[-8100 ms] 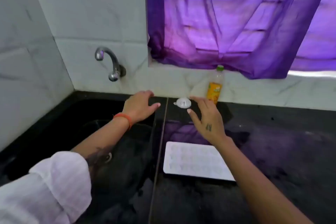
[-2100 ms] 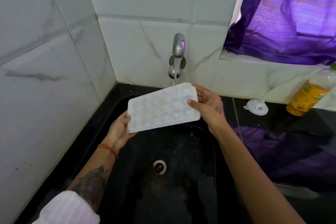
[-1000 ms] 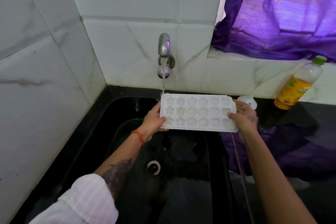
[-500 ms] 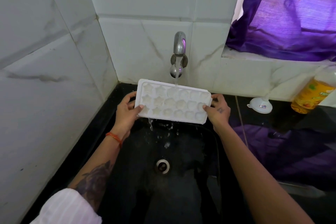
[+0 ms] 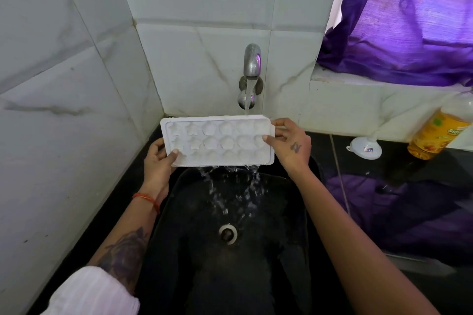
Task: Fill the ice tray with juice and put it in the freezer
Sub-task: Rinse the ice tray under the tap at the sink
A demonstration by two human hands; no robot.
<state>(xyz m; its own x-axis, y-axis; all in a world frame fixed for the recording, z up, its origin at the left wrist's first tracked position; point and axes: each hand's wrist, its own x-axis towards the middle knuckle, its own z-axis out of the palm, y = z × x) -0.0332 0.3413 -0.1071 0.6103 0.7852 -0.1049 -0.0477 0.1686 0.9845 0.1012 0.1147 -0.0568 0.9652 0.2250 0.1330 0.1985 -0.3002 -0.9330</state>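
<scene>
Crosswise under the tap (image 5: 252, 64) lies the tray (image 5: 218, 140), long axis left to right: left hand (image 5: 158, 161) grips its left end, right hand (image 5: 290, 144) pinches its right end. Bottle (image 5: 439, 133) stands well right of the tap, nearer the right hand.

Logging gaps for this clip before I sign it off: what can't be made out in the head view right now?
- Juice bottle: cap cut off by the right edge, label blurred.
- Left hand and right hand: fingers hidden under the ice tray.
- Funnel: sticker print too small.
- Sink: near end cut off by the bottom edge.
- Freezer: not in view.
</scene>
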